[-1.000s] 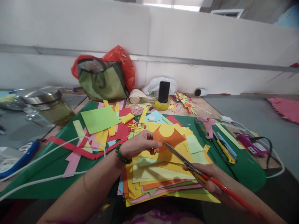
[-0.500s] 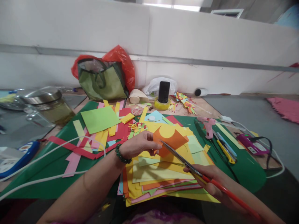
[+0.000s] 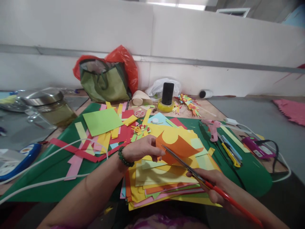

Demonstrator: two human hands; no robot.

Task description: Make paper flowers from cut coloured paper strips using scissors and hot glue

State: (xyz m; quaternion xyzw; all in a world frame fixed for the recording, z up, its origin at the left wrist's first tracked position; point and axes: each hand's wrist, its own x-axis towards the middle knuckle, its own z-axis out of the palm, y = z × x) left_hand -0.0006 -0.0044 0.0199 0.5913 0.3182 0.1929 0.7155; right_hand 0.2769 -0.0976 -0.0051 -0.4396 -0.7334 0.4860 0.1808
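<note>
Between its thumb and fingers, my left hand (image 3: 145, 149) pinches the left edge of a piece of orange paper (image 3: 182, 147). A rounded notch is cut into the paper's top edge, and its right side sticks out in the air. My right hand (image 3: 212, 184) grips long scissors with red handles (image 3: 234, 201). Their metal blades lie across the orange paper, with the tips close to my left fingers. How far the blades are apart is hard to see. Below both hands lies a thick stack of coloured paper (image 3: 154, 178), mostly yellow on top.
A pink glue gun (image 3: 213, 128) and a yellow cutter (image 3: 230, 156) lie to the right. Paper strips and a green sheet (image 3: 102, 121) cover the left, crossed by a white cable (image 3: 54, 181). A phone (image 3: 167, 93) stands behind, near a green bag (image 3: 105, 81).
The orange paper has tilted and swung, its right corner now reaching farther right. The scissor tips have shifted slightly left and up along it. Both hands keep their hold.
</note>
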